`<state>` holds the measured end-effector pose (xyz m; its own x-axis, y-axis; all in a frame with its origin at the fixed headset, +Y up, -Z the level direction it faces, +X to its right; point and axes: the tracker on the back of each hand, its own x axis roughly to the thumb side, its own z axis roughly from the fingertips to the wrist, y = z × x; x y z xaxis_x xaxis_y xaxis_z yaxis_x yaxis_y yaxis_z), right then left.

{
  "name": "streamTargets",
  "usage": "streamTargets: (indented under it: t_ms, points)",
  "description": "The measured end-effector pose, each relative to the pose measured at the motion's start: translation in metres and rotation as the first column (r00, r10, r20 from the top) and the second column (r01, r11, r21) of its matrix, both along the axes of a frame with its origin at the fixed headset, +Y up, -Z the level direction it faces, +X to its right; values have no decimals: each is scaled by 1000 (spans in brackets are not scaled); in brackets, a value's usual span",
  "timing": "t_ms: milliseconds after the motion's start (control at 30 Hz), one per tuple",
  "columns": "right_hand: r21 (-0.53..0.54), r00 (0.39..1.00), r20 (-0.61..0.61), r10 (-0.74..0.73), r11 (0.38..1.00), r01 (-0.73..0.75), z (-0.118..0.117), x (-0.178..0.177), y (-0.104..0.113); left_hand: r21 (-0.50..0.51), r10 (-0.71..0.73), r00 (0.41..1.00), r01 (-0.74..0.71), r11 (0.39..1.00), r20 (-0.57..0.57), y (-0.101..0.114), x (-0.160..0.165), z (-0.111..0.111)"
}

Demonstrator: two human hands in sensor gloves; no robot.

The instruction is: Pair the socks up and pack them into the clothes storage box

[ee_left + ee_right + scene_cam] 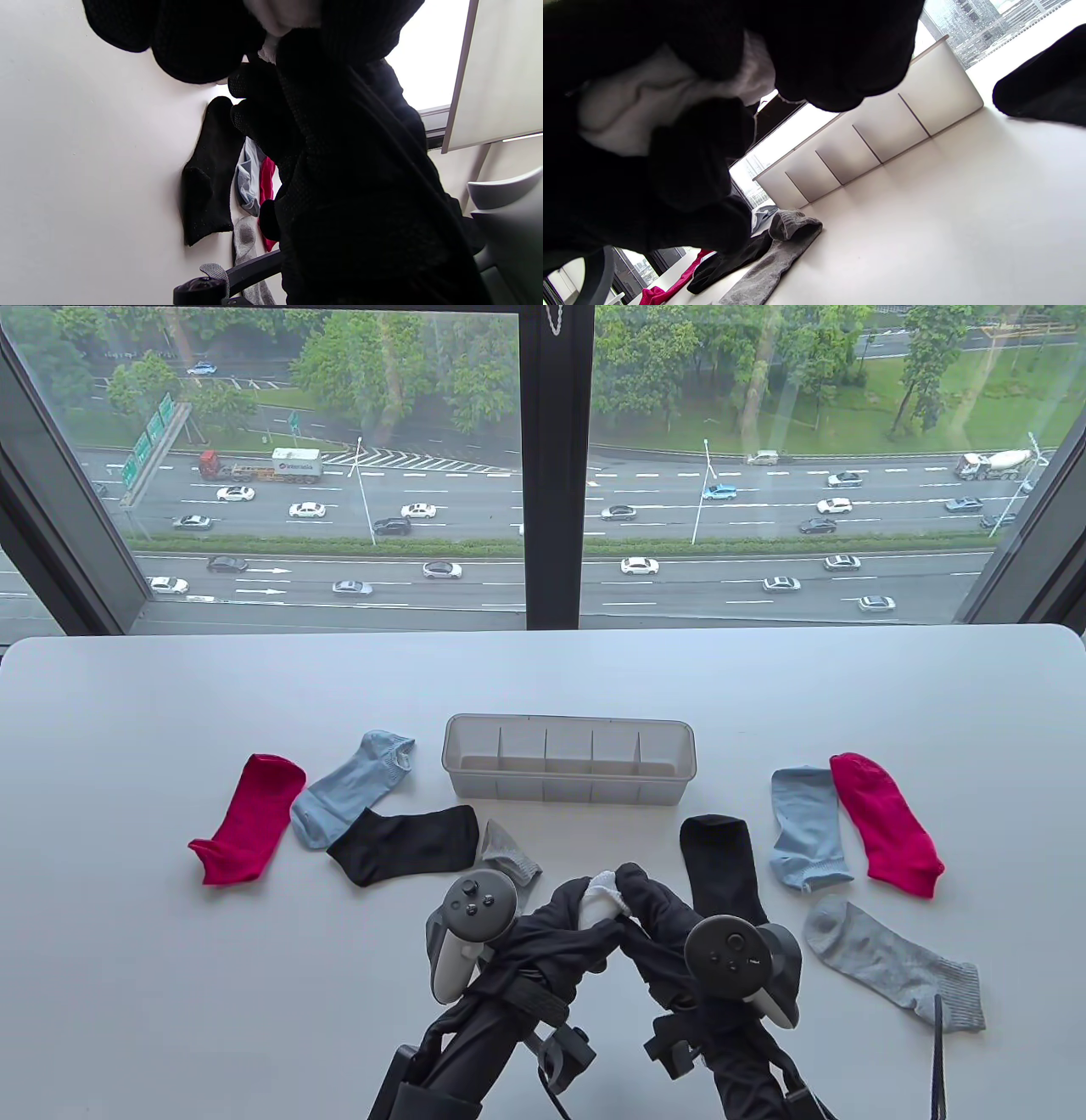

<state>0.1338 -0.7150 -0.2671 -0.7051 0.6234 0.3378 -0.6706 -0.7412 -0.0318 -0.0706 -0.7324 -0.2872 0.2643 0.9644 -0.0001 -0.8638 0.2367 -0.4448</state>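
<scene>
White socks [596, 899] gripped by both hands' fingers [638, 891]

bare table [560, 831] before storage box [568, 757], socks flanking

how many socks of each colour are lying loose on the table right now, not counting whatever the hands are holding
red socks: 2
light blue socks: 2
black socks: 2
grey socks: 2
total: 8 loose socks
Not counted: the white sock bundle held between the left hand and right hand.
</scene>
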Motion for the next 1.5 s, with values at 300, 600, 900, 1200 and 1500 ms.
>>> streamTargets:
  t_ms: [300, 600, 900, 1200, 1500]
  points:
    - [-84, 987, 67, -148, 985, 153, -5, 15, -7, 10, -66, 991, 65, 998, 116, 3, 6, 2]
    - [-275, 936, 50, -349, 896, 349, -12, 20, -18, -35, -110, 988, 114, 993, 113, -2, 2, 2]
    - [-335, 911, 6, -413, 857, 391, -10, 13, -18, 373, -432, 902, 403, 836, -6, 16, 7, 8]
    - [-378, 881, -67, -469, 829, 413, -8, 5, -13, 237, -292, 956, 277, 931, 33, 10, 8, 5]
    - [-276, 938, -39, -345, 906, 322, -11, 15, -11, 151, -87, 994, 75, 986, 69, 3, 4, 3]
